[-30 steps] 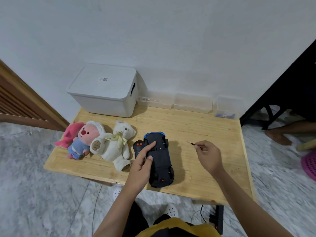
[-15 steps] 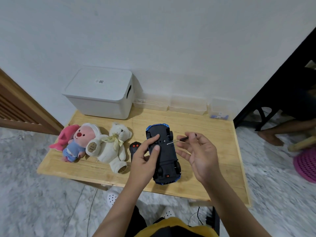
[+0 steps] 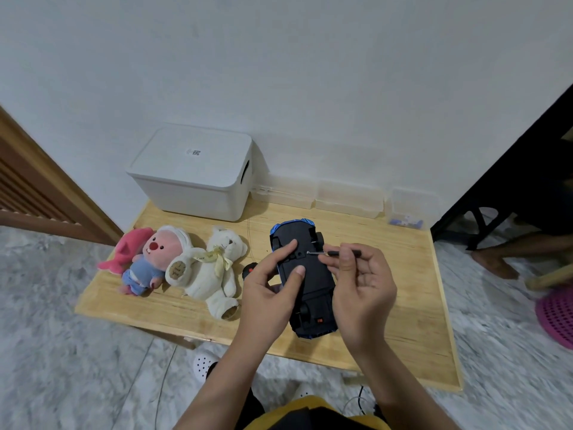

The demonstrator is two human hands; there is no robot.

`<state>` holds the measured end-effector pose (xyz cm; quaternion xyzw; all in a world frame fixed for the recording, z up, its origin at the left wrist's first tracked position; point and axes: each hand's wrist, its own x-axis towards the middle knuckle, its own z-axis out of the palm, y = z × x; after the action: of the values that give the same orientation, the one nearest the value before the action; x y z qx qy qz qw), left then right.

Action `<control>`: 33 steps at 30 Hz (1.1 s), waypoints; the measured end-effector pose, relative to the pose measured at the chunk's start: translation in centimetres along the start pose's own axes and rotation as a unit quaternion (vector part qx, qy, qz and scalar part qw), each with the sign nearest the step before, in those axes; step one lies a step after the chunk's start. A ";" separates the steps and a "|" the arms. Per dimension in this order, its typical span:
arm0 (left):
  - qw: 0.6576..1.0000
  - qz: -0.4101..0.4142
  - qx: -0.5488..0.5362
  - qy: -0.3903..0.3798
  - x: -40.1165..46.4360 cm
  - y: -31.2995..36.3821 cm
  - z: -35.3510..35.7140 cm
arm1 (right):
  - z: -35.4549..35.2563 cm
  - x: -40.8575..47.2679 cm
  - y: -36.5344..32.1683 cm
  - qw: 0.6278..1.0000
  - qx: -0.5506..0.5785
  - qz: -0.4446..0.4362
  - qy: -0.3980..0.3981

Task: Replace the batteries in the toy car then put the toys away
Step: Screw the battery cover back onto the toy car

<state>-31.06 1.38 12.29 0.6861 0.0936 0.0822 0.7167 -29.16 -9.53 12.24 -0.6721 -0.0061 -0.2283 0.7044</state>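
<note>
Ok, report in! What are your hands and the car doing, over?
Left hand steadies the toy car, belly up. Right hand pinches a small screwdriver, tip at the underside. Nothing in the way.

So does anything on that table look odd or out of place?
Only the toy car: it lies upside down, black underside up, wheels in the air. That seems deliberate, since the left hand steadies it while the right hand points a small screwdriver at its underside. The plush toys simply lie on their backs.
</note>
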 end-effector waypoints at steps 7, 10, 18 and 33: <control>1.000 -0.016 -0.022 0.016 0.4 0.0 -0.4 | 0.7 0.3 0.2 1.000 -0.007 -0.026 -0.002; 0.999 -0.024 -0.032 0.020 0.6 0.0 -0.5 | 0.9 0.3 0.4 0.999 -0.010 -0.039 -0.008; 0.999 -0.025 -0.027 0.022 0.6 0.0 -0.5 | 0.9 2.0 1.2 0.977 -0.108 -0.164 -0.077; 0.997 -0.029 -0.064 0.029 0.9 0.1 -0.5 | 0.7 5.2 0.0 0.957 -0.138 -0.136 -0.214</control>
<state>-30.37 2.11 12.31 0.6333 0.1285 0.0874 0.7582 -24.30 -10.48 13.94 -0.7886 -0.2167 -0.1709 0.5494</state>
